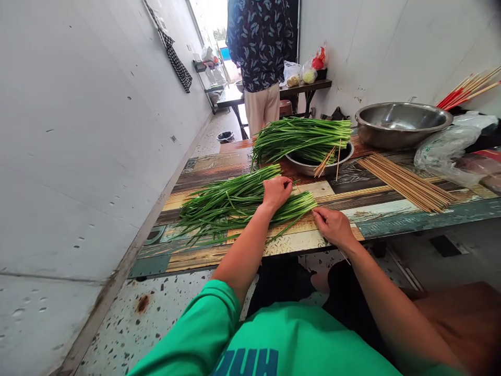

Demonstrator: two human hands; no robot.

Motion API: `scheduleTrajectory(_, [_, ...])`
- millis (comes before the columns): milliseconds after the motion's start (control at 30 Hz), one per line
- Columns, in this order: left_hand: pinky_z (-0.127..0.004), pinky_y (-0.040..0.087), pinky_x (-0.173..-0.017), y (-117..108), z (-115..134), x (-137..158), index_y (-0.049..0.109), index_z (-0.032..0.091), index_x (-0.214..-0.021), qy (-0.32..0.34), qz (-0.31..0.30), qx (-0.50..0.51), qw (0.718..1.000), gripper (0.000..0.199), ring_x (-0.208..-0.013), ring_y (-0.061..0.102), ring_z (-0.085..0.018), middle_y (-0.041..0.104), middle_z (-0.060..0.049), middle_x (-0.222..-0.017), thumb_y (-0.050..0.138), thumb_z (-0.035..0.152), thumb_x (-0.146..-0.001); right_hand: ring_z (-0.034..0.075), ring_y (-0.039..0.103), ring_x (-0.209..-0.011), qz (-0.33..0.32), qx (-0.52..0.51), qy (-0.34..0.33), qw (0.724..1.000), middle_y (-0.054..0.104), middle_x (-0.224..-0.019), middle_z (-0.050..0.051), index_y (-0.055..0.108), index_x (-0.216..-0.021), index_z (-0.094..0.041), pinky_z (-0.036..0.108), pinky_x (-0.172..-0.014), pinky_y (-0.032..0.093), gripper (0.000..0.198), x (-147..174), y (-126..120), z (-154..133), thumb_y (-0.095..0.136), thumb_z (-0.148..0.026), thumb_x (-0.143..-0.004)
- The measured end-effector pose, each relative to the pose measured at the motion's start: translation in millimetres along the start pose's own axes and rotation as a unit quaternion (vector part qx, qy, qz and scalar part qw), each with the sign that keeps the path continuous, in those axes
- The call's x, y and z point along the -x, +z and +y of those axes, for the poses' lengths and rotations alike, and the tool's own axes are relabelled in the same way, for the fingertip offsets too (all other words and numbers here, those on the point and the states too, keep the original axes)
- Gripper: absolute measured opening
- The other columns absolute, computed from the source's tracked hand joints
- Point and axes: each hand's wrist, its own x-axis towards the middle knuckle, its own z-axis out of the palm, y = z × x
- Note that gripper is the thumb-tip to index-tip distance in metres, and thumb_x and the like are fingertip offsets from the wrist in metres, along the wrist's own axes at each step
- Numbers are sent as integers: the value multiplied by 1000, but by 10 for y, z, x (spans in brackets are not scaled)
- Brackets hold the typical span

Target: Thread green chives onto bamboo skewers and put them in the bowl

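Green chives (235,196) lie in bunches on the wood-patterned table, pale stem ends to the right. My left hand (277,190) rests over the stems with its fingers curled together; what they pinch, if anything, is hidden. To its right, my right hand (334,227) is closed on a thin skewer, whose end sticks out below the palm. The fingertips of that hand are at the pale ends of the nearer bunch (303,202). Behind both hands, a bigger heap of chives (301,134) lies across a metal bowl (307,168), with several skewers (326,163) by its stem ends.
Many loose bamboo skewers (407,183) lie to the right on the table (219,257). Beyond them stand a large steel basin (403,125) and clear plastic bags (450,149). Red-marked sticks (465,93) lean behind. Another person (260,52) stands at a farther table; a white wall is at left.
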Motion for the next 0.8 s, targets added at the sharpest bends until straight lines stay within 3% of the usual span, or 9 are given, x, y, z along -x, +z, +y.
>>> scheduleTrajectory(800, [-34,40,-95,-63,16,35,75,22,-93,51,-30,4,998,24,-99,63,-19,73,-3,-100,52,24,-85,15,55,-56,0,0,0,1000,68,-65,4,71,-84,-22,26,-55,29,34,-3,-20,-20,40,-36,-88])
